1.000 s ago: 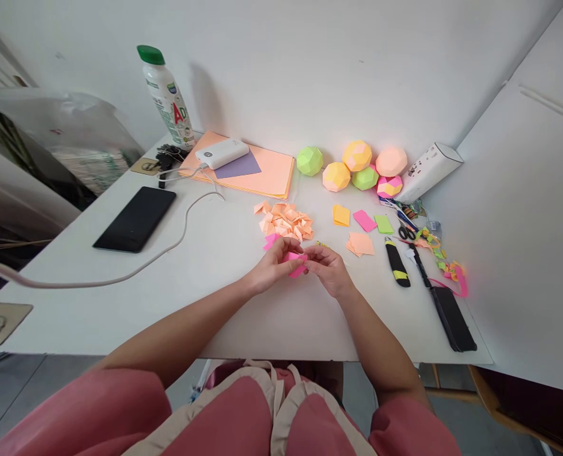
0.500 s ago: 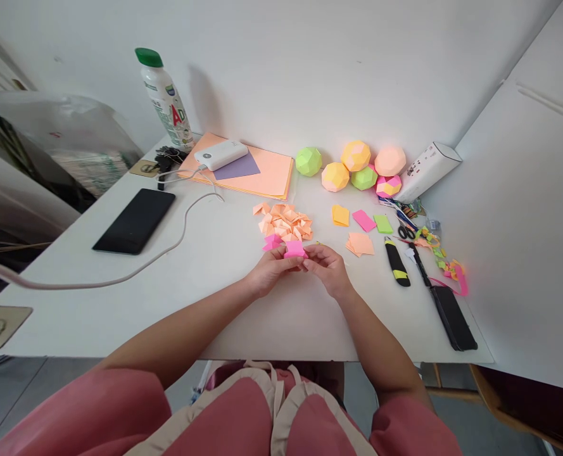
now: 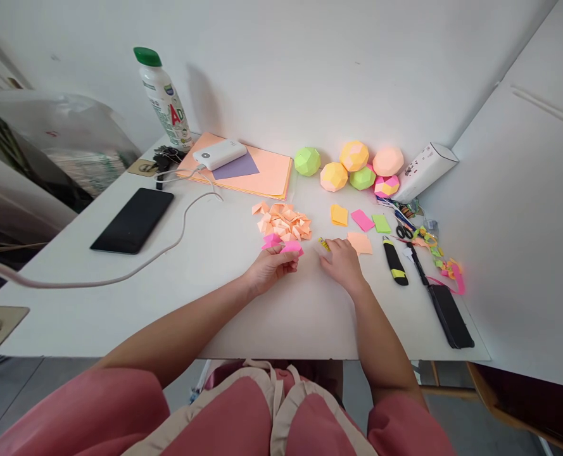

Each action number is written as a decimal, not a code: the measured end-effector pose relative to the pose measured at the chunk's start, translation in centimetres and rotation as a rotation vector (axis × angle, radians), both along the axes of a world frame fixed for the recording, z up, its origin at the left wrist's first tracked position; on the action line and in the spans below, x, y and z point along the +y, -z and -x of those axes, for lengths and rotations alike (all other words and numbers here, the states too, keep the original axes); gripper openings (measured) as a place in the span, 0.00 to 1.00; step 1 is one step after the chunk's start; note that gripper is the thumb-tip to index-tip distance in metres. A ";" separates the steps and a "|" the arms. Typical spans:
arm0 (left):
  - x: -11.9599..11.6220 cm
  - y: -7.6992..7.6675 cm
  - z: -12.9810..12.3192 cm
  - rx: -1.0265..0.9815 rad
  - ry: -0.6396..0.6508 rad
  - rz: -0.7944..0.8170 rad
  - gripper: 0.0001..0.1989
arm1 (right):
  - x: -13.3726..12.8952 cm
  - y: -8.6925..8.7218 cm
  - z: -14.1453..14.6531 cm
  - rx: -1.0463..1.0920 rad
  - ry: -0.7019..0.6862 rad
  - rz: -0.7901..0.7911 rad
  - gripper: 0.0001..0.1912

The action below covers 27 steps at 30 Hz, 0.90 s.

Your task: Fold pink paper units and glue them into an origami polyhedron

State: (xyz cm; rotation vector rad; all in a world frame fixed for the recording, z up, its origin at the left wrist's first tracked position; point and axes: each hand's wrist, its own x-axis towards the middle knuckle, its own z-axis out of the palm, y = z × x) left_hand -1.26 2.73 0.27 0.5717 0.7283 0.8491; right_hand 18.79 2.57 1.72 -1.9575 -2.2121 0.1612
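Observation:
Between the thumb and fingers of my left hand (image 3: 272,267) is a folded pink paper piece (image 3: 292,247), held just above the table. Another folded pink piece (image 3: 271,240) lies beyond those fingers, against a pile of folded peach paper pieces (image 3: 284,221). My right hand (image 3: 342,263) is down on the table to the right, its fingers closed around a small yellow thing with dark marks (image 3: 324,244); its full shape is hidden. Flat peach paper slips (image 3: 360,243) lie beside that hand. Orange slips (image 3: 339,215), pink slips (image 3: 362,220) and green slips (image 3: 381,223) sit farther back.
Several faceted paper balls (image 3: 334,176) stand along the wall. A utility knife (image 3: 395,261), scissors (image 3: 404,232) and a black case (image 3: 451,316) lie to the right. Leftward are a dark tablet (image 3: 133,220), a cable (image 3: 185,221), a power bank (image 3: 219,154) and a bottle (image 3: 166,104).
My right hand has let go of the pink paper piece and moved right to the small yellow thing. My left hand keeps the pink piece, which is now tilted.

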 end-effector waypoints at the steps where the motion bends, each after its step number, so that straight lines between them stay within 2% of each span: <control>1: 0.0 -0.1 0.0 -0.001 0.002 0.003 0.10 | 0.0 -0.1 0.1 0.031 0.006 0.013 0.16; 3: -0.1 -0.1 0.0 -0.013 0.009 0.011 0.09 | 0.0 -0.3 0.1 0.213 0.068 -0.014 0.16; 6: -0.1 0.0 0.0 -0.046 0.030 0.030 0.09 | -0.2 -1.1 0.1 0.783 0.114 -0.093 0.18; 8: -0.1 0.0 0.0 -0.067 0.055 0.052 0.08 | -0.5 -2.0 0.2 1.189 0.004 -0.068 0.19; 11: -0.2 -0.1 -0.1 -0.086 0.104 0.102 0.07 | -1.2 -3.3 0.6 1.495 -0.109 -0.057 0.20; 14: -0.3 -0.3 -0.2 -0.114 0.129 0.167 0.07 | -1.6 -3.6 0.9 1.592 -0.198 -0.041 0.22; 16: -0.4 -0.5 -0.2 -0.134 0.120 0.205 0.07 | -1.7 -3.5 1.1 1.599 -0.244 -0.028 0.21; 27: -0.5 -0.5 -0.3 -0.154 0.127 0.246 0.06 | -2.0 -3.1 1.9 1.403 -0.314 -0.066 0.17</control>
